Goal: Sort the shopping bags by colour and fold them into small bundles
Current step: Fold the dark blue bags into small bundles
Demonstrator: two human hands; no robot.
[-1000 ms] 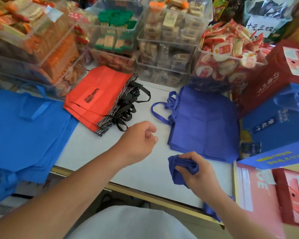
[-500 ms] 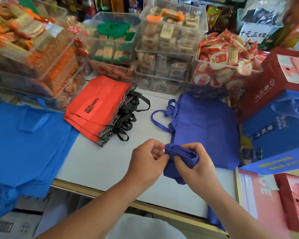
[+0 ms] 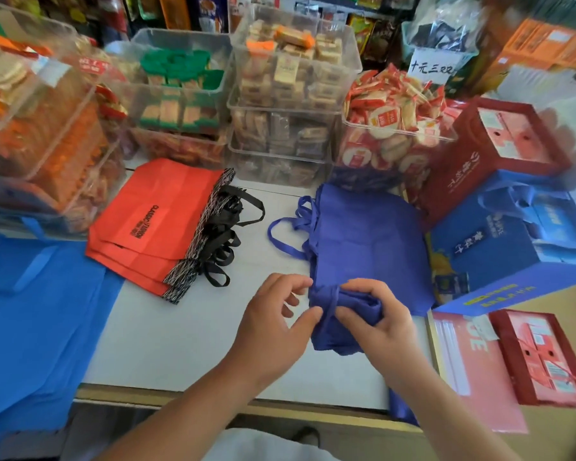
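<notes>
Bundle: one purple-blue shopping bag, rolled into a thick wad, held at the near edge of the purple-blue stack and partly overlapping it.
Strap: a handle loop of the same cloth runs across the bundle near its left end; whether it is tucked or only draped cannot be told.
Left hand: fingers curled, thumb and forefinger pinching the left end of the bundle by the strap.
Right hand: wrapped round the right part of the bundle, thumb on the near face, fingers over the far side.
Material (judged): thin non-woven cloth; light, soft, not fragile, with enough spring to unroll if released.
Surface (judged): matte and slightly grippy; slipping is unlikely, spreading layers are the likelier fault.
Hold points (judged): clamp across the full thickness of the roll, not one outer layer; draw the strap by its flat middle so it cinches evenly.
Step in hand (judged): securing the roll with its own strap.
Red bags: flat pile with black handles, left of the purple-blue stack, apart from it.
Light-blue bags: flat pile further left of the stack, beyond the red bags.
Progress (judged): colours are sorted; these piles are not yet bundled.
</notes>
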